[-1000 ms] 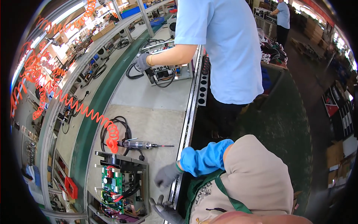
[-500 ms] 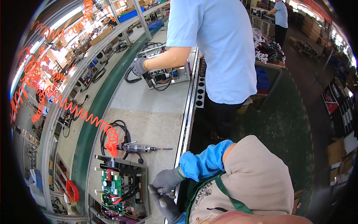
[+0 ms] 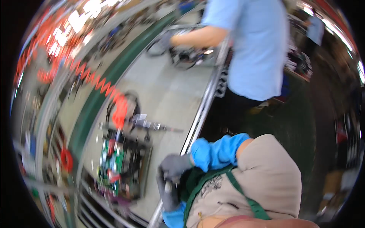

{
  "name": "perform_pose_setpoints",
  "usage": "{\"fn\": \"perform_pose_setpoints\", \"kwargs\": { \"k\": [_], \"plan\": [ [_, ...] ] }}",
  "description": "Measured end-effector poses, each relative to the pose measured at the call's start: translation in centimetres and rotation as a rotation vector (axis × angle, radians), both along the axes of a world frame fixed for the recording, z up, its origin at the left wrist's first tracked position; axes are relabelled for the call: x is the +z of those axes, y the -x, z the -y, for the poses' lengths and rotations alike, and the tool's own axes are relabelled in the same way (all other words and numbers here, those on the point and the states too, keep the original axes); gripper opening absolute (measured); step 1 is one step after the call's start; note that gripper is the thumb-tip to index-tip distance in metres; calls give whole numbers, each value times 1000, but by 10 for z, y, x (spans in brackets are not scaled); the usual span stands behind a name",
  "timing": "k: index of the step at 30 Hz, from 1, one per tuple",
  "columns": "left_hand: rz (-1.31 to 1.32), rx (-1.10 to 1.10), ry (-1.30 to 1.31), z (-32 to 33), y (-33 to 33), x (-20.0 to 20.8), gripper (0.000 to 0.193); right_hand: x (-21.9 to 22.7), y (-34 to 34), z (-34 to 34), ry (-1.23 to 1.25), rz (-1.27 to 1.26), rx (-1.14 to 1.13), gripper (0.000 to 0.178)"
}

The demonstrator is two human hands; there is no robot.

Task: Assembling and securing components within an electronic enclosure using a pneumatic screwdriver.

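My right hand (image 3: 175, 166), in a grey glove with a blue sleeve, is closed beside the table's front edge. Just below it, touching it, my left hand (image 3: 170, 194) in a matching glove has its fingers bent toward the right one. Whatever lies between them, if anything, is hidden. Left of my hands sits an open metal-framed unit (image 3: 146, 167) with a green circuit board (image 3: 117, 159), red parts and black wiring. Beyond it a silver power screwdriver (image 3: 146, 123) lies with its bit pointing right, joined to a coiled orange hose (image 3: 121, 112). The picture is smeared by motion.
A co-worker in a light blue shirt (image 3: 256, 53) stands farther along the bench (image 3: 167, 89), a gloved hand at another unit (image 3: 188, 55). Behind the bench runs a green belt (image 3: 91, 114). Metal posts and rails (image 3: 45, 121) stand at the left.
The view has swung, shifting the bench and co-worker rightward in it. My two hands stay together and appear slightly higher in the picture. The unit and screwdriver still lie on the bench.
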State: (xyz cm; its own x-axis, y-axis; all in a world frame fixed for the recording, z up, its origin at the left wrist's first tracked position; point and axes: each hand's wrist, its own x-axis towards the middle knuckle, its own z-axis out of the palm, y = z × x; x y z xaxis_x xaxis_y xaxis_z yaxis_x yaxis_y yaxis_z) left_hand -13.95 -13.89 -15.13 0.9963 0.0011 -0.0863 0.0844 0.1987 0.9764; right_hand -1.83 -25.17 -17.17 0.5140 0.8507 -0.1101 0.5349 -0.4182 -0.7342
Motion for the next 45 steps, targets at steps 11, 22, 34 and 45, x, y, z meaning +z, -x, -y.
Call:
{"fn": "perform_pose_setpoints", "kwargs": {
  "k": [11,22,34,45],
  "plan": [
    [-220,187,100,-17,16,-22,60,-25,-131,3,310,560,-618,55],
    [-254,146,86,-12,6,-27,48,-43,-136,31,-518,-680,-680,39],
    [-10,39,-441,4,-40,-15,69,-20,-30,39,-791,-1284,-72,67],
    [13,502,-862,-17,24,-11,47,45,-37,43,-1267,-1318,38,70]
  ]
}}
